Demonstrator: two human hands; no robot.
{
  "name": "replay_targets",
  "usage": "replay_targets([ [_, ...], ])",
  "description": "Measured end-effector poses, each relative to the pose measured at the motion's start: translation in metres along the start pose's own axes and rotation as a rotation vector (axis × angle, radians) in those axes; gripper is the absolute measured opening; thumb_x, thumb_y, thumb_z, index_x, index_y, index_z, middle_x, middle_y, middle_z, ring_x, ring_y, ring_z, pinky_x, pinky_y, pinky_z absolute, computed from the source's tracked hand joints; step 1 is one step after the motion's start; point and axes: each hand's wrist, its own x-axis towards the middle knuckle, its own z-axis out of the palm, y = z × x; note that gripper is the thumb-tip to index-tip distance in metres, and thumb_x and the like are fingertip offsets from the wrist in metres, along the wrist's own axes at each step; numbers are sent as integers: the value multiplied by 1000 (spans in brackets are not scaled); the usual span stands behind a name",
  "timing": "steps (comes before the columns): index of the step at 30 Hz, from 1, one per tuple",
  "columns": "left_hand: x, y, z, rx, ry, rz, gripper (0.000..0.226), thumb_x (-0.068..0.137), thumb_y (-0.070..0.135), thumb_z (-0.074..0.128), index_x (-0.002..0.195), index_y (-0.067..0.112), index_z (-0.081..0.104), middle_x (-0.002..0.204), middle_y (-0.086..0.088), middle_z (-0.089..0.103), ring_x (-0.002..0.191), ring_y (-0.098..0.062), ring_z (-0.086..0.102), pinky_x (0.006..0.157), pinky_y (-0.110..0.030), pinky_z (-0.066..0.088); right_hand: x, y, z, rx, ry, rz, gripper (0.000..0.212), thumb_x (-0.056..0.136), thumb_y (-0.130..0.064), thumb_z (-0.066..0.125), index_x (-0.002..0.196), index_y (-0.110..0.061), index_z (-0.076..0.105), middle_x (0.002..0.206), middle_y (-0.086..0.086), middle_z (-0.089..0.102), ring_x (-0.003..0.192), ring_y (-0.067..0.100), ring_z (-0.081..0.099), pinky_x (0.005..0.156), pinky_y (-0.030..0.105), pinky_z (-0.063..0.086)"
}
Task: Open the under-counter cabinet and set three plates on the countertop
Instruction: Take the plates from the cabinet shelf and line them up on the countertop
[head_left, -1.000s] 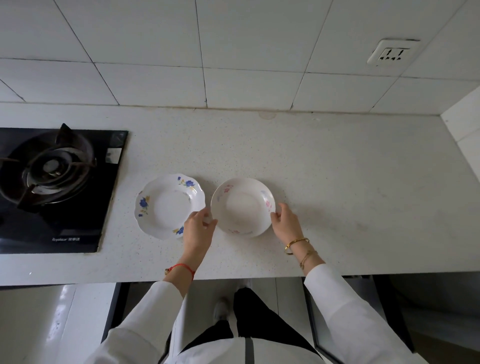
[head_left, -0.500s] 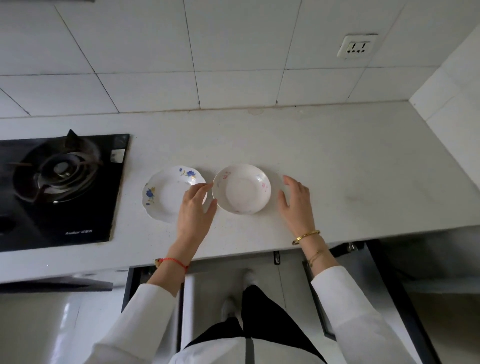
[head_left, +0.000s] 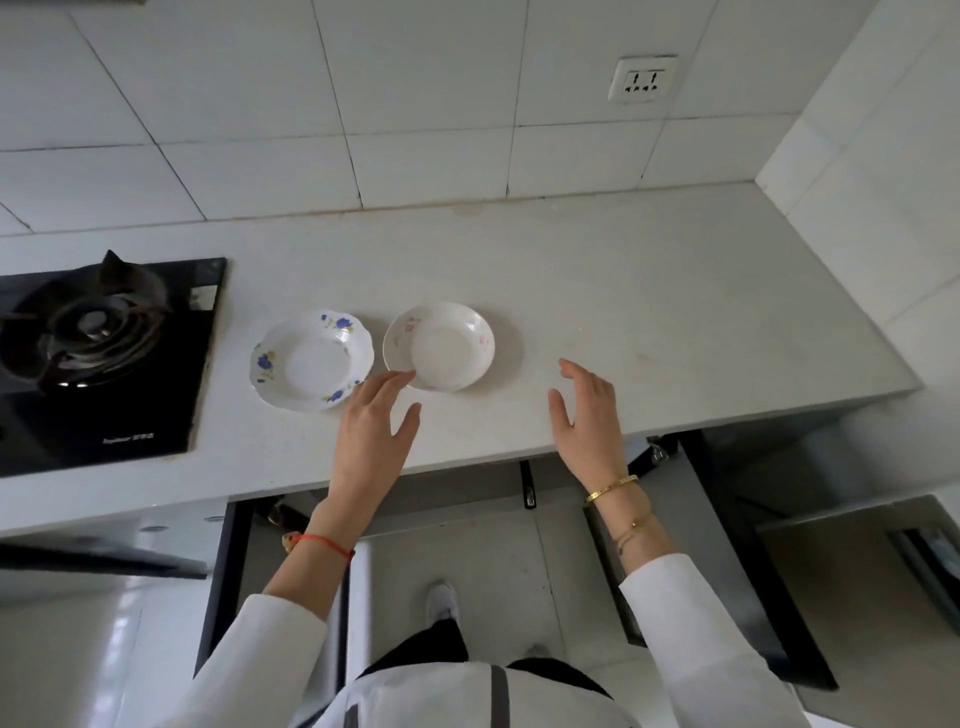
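Note:
Two plates lie side by side on the white countertop (head_left: 649, 322): a scalloped plate with blue flowers (head_left: 311, 361) on the left and a round plate with faint pink flowers (head_left: 441, 345) to its right. My left hand (head_left: 376, 423) hovers open over the counter, fingertips near the pink plate's front rim. My right hand (head_left: 589, 415) is open too, apart from the plates, near the counter's front edge. Below the counter both cabinet doors (head_left: 727, 561) stand open. The cabinet's inside is hidden.
A black gas hob (head_left: 98, 353) is set into the counter at the left. Tiled wall with a socket (head_left: 643, 80) runs behind, and a side wall (head_left: 883, 156) closes the counter's right end. My shoe (head_left: 441, 600) shows on the floor between the doors.
Both hands have let go of the pink plate and drawn back toward the counter's front edge. The camera has pulled back, showing more of the open cabinet doors.

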Motion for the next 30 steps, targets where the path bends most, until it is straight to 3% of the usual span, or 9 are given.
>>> replay_targets([
  [5, -40, 35, 16, -6, -1, 8, 38, 89, 15, 63, 127, 13, 60, 123, -3, 62, 115, -23, 55, 101, -33, 45, -29, 31, -36, -13, -25, -30, 39, 98, -23, 47, 135, -11, 45, 131, 4, 55, 128, 20, 41, 105, 30, 39],
  [11, -96, 73, 42, 11, -1, -20, 35, 90, 15, 61, 124, 15, 61, 122, -1, 62, 114, -19, 54, 97, -25, 43, -66, 73, -67, -8, -77, -46, 37, 98, -25, 47, 133, -13, 47, 133, 4, 54, 129, 19, 40, 106, 33, 40],
  [16, -124, 87, 69, -2, -2, -58, 33, 88, 12, 62, 121, 13, 64, 117, -1, 64, 110, -19, 57, 97, -32, 46, -84, 104, -69, -11, -90, -35, 34, 98, -24, 47, 130, -12, 50, 126, 5, 58, 124, 20, 45, 103, 29, 40],
  [22, -129, 72, 112, 4, -31, -77, 33, 90, 15, 59, 123, 14, 62, 121, 0, 63, 112, -17, 54, 97, -31, 46, -92, 142, -38, 2, -102, -22, 28, 98, -20, 47, 123, -11, 54, 118, 5, 61, 118, 18, 50, 93, 19, 37],
  [27, -128, 30, 174, 38, -57, -81, 31, 92, 17, 57, 122, 15, 63, 119, 0, 63, 110, -18, 55, 95, -29, 46, -90, 193, 19, 21, -124, 4, 27, 98, -18, 47, 122, -8, 55, 115, 7, 62, 113, 21, 50, 95, 28, 44],
  [30, -125, -2, 213, 58, -77, -94, 30, 93, 18, 57, 122, 14, 62, 119, -2, 63, 109, -19, 56, 93, -27, 44, -82, 226, 59, 13, -135, 23, 27, 97, -18, 48, 121, -8, 55, 115, 7, 62, 112, 21, 52, 92, 23, 39],
])
